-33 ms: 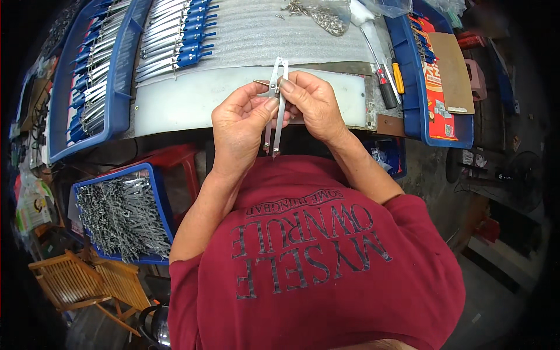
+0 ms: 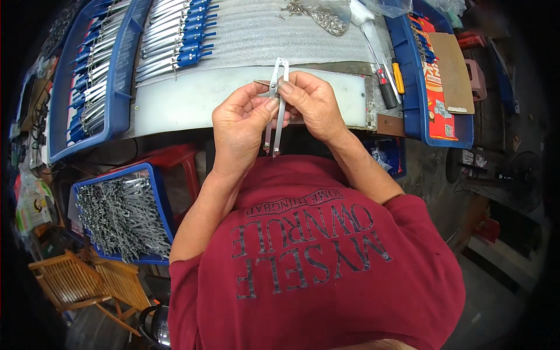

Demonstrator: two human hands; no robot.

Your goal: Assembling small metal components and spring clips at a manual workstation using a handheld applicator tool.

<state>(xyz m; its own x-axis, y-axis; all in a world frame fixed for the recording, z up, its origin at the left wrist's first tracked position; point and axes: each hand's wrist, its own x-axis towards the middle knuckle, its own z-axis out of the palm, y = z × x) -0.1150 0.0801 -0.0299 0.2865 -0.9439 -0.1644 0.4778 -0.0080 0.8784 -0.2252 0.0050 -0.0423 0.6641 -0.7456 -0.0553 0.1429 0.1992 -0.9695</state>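
Observation:
Over the table's front edge I hold a silver metal compass (image 2: 279,129) with two thin legs hanging toward my shirt and a narrow bracket at its top. My left hand (image 2: 238,125) pinches it from the left, thumb against the leg. A thin metal pin (image 2: 262,82) sticks out to the left near those fingertips; which fingers touch it I cannot tell. From the other side my right hand (image 2: 318,108) grips the compass, its thumb pressed just below the bracket. Small screws show at the lower leg ends. The remaining fingers are partly hidden behind the compass.
A white board (image 2: 175,102) lies along the table's front. Blue-topped compasses (image 2: 189,55) are lined up behind it; more fill a blue tray (image 2: 119,111) at left. Screwdrivers (image 2: 387,93) and loose screws (image 2: 331,22) lie right. A lower bin (image 2: 163,204) holds metal parts.

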